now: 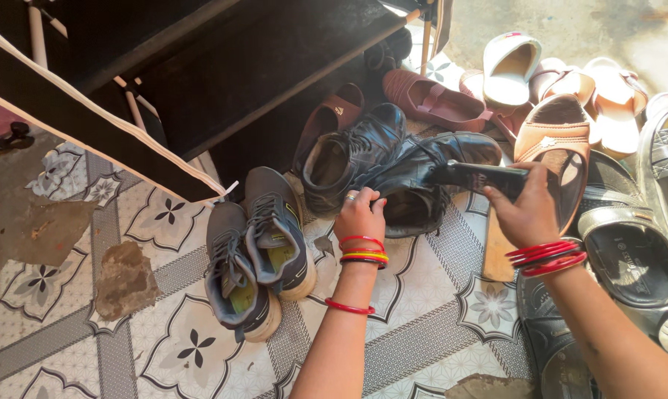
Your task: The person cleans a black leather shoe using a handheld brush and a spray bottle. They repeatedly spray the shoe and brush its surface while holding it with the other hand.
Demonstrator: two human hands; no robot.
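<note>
My left hand (359, 214), with a ring and red and yellow bangles, grips the heel edge of a black leather lace-up shoe (430, 170) lying on the tiled floor. My right hand (525, 209), wearing red bangles, holds a black shoe brush (476, 177) against that shoe's side. A second black leather shoe (349, 159) lies just left of it, touching it.
A pair of grey sneakers (256, 255) sits to the left. A dark fabric shoe rack (201, 74) stands at the top left. Several sandals and slippers (570, 111) crowd the right side, and a maroon flat shoe (434, 100) lies behind. Patterned floor tiles (423, 310) show below.
</note>
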